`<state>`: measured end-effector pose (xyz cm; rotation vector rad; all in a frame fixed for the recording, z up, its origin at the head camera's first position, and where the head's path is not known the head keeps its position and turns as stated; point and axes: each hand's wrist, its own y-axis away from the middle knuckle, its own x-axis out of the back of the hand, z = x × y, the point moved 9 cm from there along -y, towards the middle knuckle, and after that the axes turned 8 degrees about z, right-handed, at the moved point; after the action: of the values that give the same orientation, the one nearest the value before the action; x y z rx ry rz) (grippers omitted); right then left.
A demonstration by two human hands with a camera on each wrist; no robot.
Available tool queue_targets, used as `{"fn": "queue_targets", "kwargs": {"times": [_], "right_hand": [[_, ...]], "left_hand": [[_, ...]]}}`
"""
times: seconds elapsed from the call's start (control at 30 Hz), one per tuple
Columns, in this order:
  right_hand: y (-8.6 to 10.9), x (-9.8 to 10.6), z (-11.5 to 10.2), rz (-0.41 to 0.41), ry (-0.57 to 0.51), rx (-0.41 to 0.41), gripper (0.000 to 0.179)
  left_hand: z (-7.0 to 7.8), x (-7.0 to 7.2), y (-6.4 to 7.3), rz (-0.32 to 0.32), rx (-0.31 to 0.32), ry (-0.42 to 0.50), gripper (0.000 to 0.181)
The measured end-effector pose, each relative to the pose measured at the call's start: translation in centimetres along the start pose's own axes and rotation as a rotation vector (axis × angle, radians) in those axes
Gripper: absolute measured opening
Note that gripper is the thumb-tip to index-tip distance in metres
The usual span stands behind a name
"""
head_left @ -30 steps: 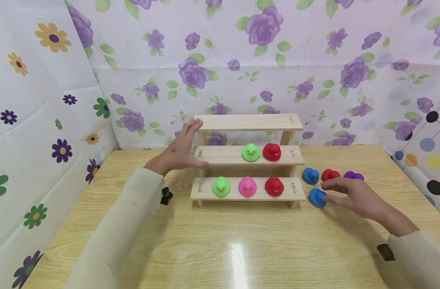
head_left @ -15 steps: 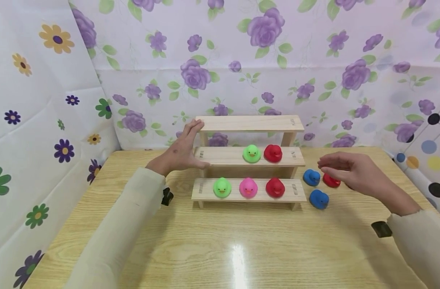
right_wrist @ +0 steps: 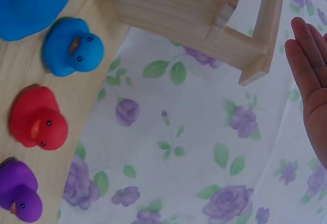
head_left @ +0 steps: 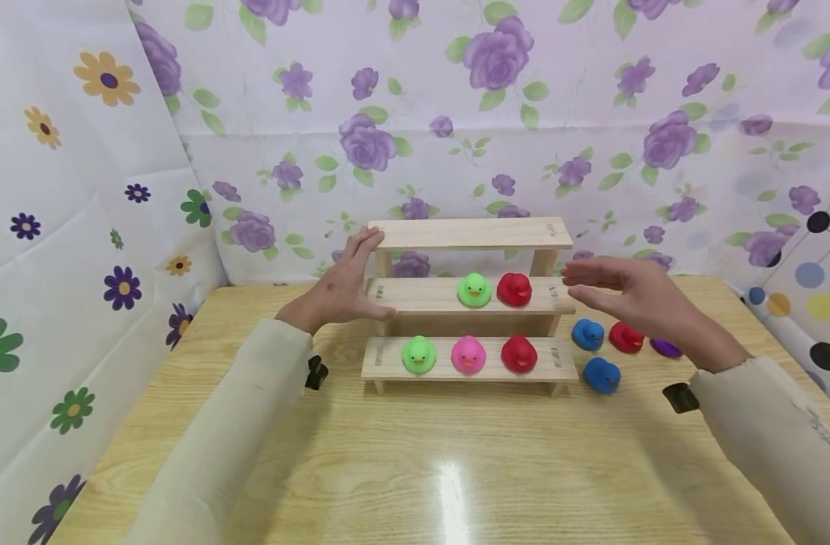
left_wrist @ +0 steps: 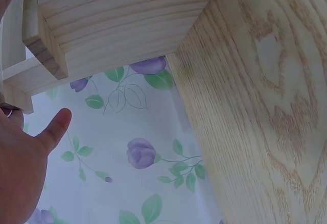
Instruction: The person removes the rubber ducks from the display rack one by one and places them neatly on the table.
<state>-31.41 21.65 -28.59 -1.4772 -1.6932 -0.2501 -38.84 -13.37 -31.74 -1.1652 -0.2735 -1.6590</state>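
A three-tier wooden shelf stands on the table. My left hand rests against its left end, fingertips at the top board and thumb stretched out near the middle board. My right hand hovers beside the right end of the shelf, its fingers straight and nothing held. The middle board carries a green rubber duck and a red rubber duck. Along the bottom board sit a green duck, a pink duck and a red duck.
Right of the shelf, two blue ducks, a red duck and a purple duck lie on the wooden table. Flowered cloth hangs behind and at the sides.
My right hand has lifted away from the ducks on the table and moved left to the shelf's right end. The left hand stays in place.
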Motion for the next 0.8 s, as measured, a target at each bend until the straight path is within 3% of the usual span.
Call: {"fn": "queue_targets", "kwargs": {"times": [0.2, 0.4, 0.8], "right_hand": [[-1.2, -0.6, -1.3, 0.002, 0.015, 0.049, 0.043], [-2.4, -1.2, -1.8, 0.011, 0.008, 0.044, 0.042], [-4.3, -3.3, -3.0, -0.043, 0.027, 0.087, 0.043]], "left_hand": [[-0.2, -0.2, 0.1, -0.002, 0.014, 0.012, 0.125], [-0.2, -0.2, 0.0, 0.002, 0.013, 0.018, 0.125], [-0.1, -0.1, -0.1, 0.006, -0.003, 0.017, 0.125]]}}
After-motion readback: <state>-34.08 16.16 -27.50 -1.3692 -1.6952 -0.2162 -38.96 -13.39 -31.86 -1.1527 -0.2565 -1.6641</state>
